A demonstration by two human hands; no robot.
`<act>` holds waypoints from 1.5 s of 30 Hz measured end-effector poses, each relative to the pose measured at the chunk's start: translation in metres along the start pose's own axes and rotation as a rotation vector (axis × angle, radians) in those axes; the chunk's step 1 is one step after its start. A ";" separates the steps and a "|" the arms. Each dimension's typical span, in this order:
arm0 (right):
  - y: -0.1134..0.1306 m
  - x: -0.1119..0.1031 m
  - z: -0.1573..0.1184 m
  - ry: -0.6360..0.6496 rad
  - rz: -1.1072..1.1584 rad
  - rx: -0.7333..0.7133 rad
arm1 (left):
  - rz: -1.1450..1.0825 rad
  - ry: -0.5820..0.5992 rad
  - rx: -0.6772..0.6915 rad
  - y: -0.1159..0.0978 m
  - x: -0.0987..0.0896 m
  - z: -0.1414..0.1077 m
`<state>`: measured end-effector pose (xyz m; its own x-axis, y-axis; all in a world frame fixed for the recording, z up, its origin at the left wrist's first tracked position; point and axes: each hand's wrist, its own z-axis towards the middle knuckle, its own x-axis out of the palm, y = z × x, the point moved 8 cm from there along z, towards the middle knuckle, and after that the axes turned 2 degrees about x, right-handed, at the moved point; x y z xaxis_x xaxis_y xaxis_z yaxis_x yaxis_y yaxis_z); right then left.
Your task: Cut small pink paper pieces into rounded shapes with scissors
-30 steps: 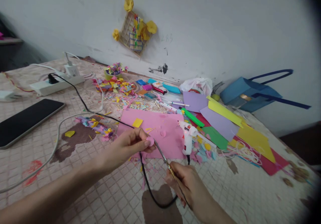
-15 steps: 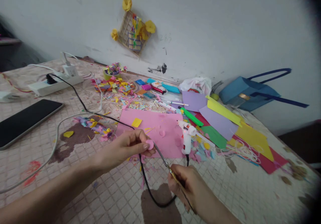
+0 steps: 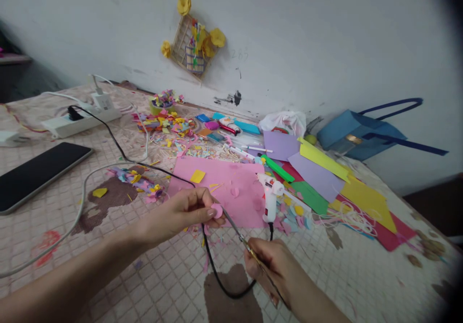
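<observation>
Between thumb and fingers, my left hand (image 3: 193,210) pinches a small round pink paper piece (image 3: 217,211). My right hand (image 3: 273,270) grips a pair of scissors (image 3: 241,237), whose blades point up and left to the edge of that piece. Whether the blades touch the paper I cannot tell. Beyond both hands lies a pink sheet (image 3: 217,168) with a yellow scrap (image 3: 197,176) and small pink bits on it. A white glue gun (image 3: 270,200) rests at the sheet's right edge.
A black cord (image 3: 213,265) loops beneath my hands. On the left are a phone (image 3: 43,175) and a power strip (image 3: 83,122). Coloured paper sheets (image 3: 314,178), white string (image 3: 349,219) and a blue bag (image 3: 361,134) fill the right. Paper scraps (image 3: 166,122) are heaped at the back.
Both hands stay nearly in place, with the paper piece and scissors still held. My right hand has shifted very slightly right.
</observation>
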<state>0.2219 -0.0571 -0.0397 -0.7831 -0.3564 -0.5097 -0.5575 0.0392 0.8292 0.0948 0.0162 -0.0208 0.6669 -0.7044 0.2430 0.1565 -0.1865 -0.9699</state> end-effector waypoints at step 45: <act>-0.002 -0.014 0.027 -0.191 0.471 0.054 | -0.006 -0.097 -0.012 0.008 -0.010 0.000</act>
<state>0.2270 -0.0268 -0.0403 -0.9865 -0.1110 -0.1202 -0.1410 0.2049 0.9686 0.0901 0.0216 -0.0314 0.7337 -0.6336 0.2455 0.1520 -0.1991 -0.9681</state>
